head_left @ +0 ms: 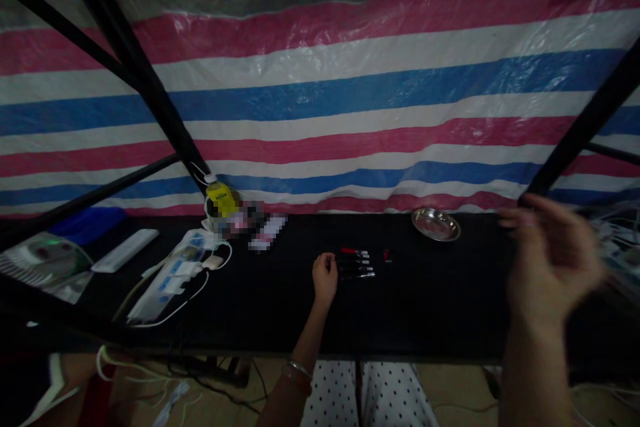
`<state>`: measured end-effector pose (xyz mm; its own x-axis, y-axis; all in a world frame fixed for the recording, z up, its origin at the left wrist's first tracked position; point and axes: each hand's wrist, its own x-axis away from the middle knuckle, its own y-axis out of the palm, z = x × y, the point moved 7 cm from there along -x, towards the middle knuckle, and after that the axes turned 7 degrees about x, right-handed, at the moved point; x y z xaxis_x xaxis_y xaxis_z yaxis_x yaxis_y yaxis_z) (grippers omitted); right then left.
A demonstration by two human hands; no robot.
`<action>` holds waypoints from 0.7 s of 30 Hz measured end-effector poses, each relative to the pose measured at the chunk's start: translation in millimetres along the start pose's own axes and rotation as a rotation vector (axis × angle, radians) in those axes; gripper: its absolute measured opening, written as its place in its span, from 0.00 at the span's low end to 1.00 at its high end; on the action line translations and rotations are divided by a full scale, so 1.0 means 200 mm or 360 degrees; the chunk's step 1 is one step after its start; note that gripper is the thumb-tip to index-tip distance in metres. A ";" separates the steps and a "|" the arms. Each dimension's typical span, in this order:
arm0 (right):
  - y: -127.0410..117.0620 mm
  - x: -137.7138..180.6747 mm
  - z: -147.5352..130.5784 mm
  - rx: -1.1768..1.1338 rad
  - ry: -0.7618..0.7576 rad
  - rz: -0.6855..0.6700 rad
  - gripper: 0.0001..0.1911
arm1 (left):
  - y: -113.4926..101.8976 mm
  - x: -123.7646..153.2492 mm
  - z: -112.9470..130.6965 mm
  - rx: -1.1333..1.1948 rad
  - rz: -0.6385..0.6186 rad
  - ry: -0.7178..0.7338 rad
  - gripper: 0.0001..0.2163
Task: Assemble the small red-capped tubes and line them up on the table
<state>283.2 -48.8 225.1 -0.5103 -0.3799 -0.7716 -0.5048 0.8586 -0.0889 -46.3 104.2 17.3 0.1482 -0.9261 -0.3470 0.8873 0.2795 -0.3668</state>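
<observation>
My left hand [325, 278] rests low over the black tabletop with its fingers curled together; whatever they may hold is hidden. Just right of its fingertips lie several slim pen-like pieces [361, 268], dark with silvery ends, side by side. A red one [353, 251] is at the far end of this row. A small red bit [386, 254] lies apart to the right. My right hand [553, 260] is raised at the right, close to the camera and somewhat blurred. Its thumb and fingers come together, and I cannot make out anything between them.
A shiny round metal dish [436, 225] stands toward the back. At left are a power strip [167, 283] with white cables, a yellow bottle [221, 196] and a white box [126, 251]. Black frame posts [150, 90] flank a striped sheet [320, 93].
</observation>
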 end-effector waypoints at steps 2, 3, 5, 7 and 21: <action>0.18 0.10 0.15 0.0132 0.0115 -0.0293 0.17 | -0.01 0.00 0.03 -0.0009 0.0014 0.0017 0.08; 0.28 0.19 0.25 0.0225 0.0183 -0.0474 0.16 | -0.02 0.01 0.05 -0.0027 0.0023 0.0043 0.08; 0.45 0.39 0.45 0.0427 0.0284 -0.0763 0.15 | -0.03 0.02 0.11 -0.0108 0.0035 0.0133 0.09; 0.57 0.58 0.60 0.0589 0.0288 -0.0946 0.15 | -0.01 0.05 0.18 -0.0240 -0.0009 0.0265 0.10; 0.80 0.75 0.70 0.0800 0.0057 -0.1196 0.19 | 0.66 0.33 0.47 -0.0735 -0.0720 0.0910 0.22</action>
<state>223.8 79.8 6.5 -0.1947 -0.9044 -0.3796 -0.3543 0.4257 -0.8326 122.6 56.7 27.2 -0.5292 -0.7379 -0.4189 0.5232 0.1049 -0.8457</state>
